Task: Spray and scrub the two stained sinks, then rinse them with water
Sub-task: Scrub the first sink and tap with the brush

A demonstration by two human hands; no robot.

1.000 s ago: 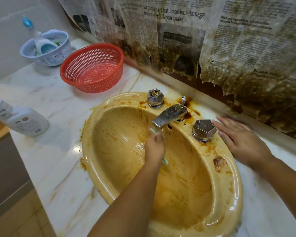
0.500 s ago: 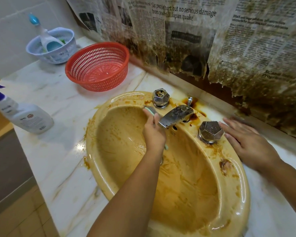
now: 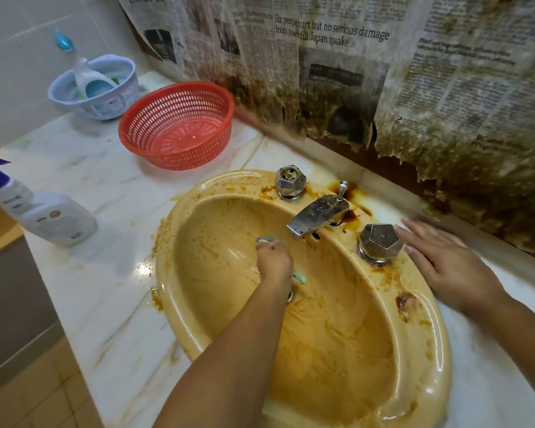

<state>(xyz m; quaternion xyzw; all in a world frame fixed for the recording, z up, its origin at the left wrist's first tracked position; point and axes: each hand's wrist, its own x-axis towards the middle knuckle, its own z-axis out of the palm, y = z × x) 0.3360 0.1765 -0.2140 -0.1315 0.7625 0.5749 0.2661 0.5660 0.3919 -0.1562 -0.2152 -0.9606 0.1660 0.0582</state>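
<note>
While the left hand (image 3: 274,262) is gripping a pale green scrubber (image 3: 300,277) in tightly curled fingers, it is pressing against the stained sink (image 3: 217,251) wall, with the spout (image 3: 317,216) just beyond its knuckles. The right hand (image 3: 448,270) is lying flat on the rim, fingers straight and holding nothing, with the tap knob (image 3: 379,242) just beside its fingertips.

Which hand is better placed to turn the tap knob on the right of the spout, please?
The right hand: it lies open beside the knob, holding nothing, while the left hand grips a green scrubber down in the sink.
</note>
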